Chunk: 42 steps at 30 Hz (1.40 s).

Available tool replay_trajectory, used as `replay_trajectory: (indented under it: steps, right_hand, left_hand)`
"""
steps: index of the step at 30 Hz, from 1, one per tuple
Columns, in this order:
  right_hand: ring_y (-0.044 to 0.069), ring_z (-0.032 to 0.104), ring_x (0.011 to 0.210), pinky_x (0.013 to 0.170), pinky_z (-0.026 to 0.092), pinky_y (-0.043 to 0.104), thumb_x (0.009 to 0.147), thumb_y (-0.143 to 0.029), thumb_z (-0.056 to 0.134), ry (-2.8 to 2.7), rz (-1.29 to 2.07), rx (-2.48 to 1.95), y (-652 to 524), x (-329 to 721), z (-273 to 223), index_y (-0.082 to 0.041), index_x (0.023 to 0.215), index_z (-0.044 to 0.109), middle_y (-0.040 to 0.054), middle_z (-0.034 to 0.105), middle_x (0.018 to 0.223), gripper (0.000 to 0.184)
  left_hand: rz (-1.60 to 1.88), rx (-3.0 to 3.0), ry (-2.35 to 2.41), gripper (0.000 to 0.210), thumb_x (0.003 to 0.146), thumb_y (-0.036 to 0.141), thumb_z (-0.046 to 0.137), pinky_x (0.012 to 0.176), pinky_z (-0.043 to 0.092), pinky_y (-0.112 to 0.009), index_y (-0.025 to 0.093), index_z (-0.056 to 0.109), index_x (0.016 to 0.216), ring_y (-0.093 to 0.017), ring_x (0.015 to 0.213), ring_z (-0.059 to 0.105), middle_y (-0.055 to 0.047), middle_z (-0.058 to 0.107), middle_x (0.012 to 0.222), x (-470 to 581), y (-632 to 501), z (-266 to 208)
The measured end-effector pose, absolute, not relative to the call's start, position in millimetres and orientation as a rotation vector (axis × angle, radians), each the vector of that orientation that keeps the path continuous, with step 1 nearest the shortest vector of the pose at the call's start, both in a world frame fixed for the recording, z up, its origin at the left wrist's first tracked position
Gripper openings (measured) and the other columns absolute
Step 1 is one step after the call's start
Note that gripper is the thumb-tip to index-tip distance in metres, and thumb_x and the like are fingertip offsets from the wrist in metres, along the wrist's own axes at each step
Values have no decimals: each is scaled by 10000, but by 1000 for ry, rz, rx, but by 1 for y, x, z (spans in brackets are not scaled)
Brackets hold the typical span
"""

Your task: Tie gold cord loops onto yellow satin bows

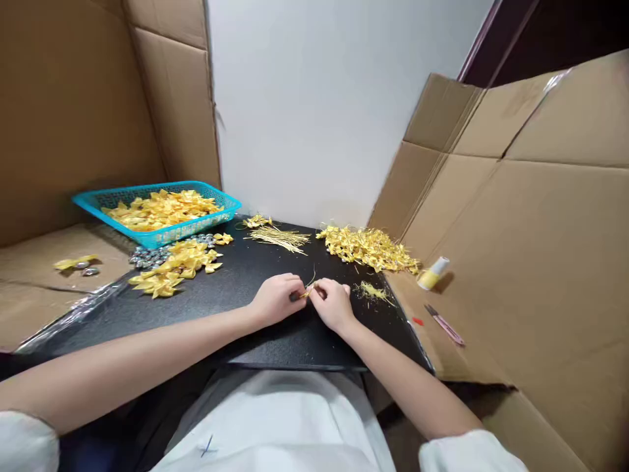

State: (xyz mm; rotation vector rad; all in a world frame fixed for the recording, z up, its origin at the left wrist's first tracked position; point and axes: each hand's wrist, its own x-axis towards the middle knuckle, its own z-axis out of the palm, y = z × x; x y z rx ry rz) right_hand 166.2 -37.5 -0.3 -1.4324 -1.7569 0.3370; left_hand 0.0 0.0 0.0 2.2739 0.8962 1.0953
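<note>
Near the front of the black table (236, 311), my left hand (278, 300) pinches a small yellow ribbon piece (305, 294), mostly hidden by the fingers. My right hand (334, 305) meets it from the other side, its fingers closed on the same piece. A thin cord end (314, 272) sticks up between the two hands. Behind them lies a bundle of gold cords (280, 238). To the left is a heap of yellow ribbon flowers (184, 259) beside small silvery round pieces (147, 257).
A blue basket (167, 235) of yellow ribbon flowers stands back left. At back right lies a pile of yellow flowers with cords (368, 248); cord scraps (373, 292) lie before it. On cardboard at right are a yellow thread spool (431, 275) and pink snips (446, 326). Cardboard walls flank the table.
</note>
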Motion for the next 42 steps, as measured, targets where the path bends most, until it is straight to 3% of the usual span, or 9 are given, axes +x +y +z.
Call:
replay_trajectory:
  steps: [5,9,14,18,24,28,33,37,42]
  right_hand:
    - [168,467,704,750,330,315,810,-215,596,-1750,380,-1337,-32,170,-2,-207,637,601,-23,534,628,173]
    - [168,514,740,750,403,304,881,-275,536,-1758,458,-1159,-29,173,-4,-210,719,616,1,592,721,192]
    - [196,545,924,868,429,347,915,-367,546,-1780,485,-939,-36,177,3,-220,782,632,38,618,880,215]
    - [205,564,968,932,431,384,931,-394,555,-1826,520,-786,-50,178,13,-231,803,632,46,641,905,222]
    - [203,562,870,830,462,359,898,-299,658,-1795,587,-626,-67,180,21,-254,827,701,28,661,740,95]
    - [185,604,803,748,483,331,870,-248,698,-1657,678,-538,-74,179,23,-265,843,743,20,678,716,56]
    - [121,597,568,564,462,274,812,-258,761,-1421,993,-476,-80,175,17,-251,801,758,16,707,751,13]
    - [114,573,548,621,486,285,800,-330,777,-1310,1049,-501,-78,176,7,-249,793,738,-22,650,609,89]
    - [109,529,539,665,491,289,779,-386,786,-1163,1111,-539,-76,186,6,-256,789,700,-75,497,488,156]
  left_hand:
    - [1087,2189,905,105,655,195,627,614,330,-255,190,572,565,-147,623,474,16,556,593,1,-3,1]
    - [1032,2005,932,223,720,318,651,533,319,-234,177,569,569,-117,531,449,29,547,545,1,5,1]
    - [965,1735,936,279,779,387,669,509,363,-216,155,596,643,-105,523,486,35,548,553,-2,21,-2]
    - [923,1575,926,208,887,308,659,576,470,-241,131,627,783,-111,606,561,24,593,683,-6,28,-2]
    - [915,1354,874,162,937,280,622,697,564,-321,123,643,970,-156,787,650,-36,668,937,-11,35,-2]
    - [934,1212,772,156,854,263,720,731,552,-307,126,644,851,-163,812,673,-36,697,888,-10,34,1]
    - [950,1092,640,330,657,294,875,572,481,-206,145,592,742,-68,539,586,-54,739,832,-8,30,8]
    - [936,1050,557,351,636,286,886,479,423,-158,146,587,756,-31,454,500,-39,723,759,-10,28,14]
    - [872,1046,480,379,607,288,904,479,453,-173,151,584,757,-64,511,558,-69,737,840,-13,23,21]
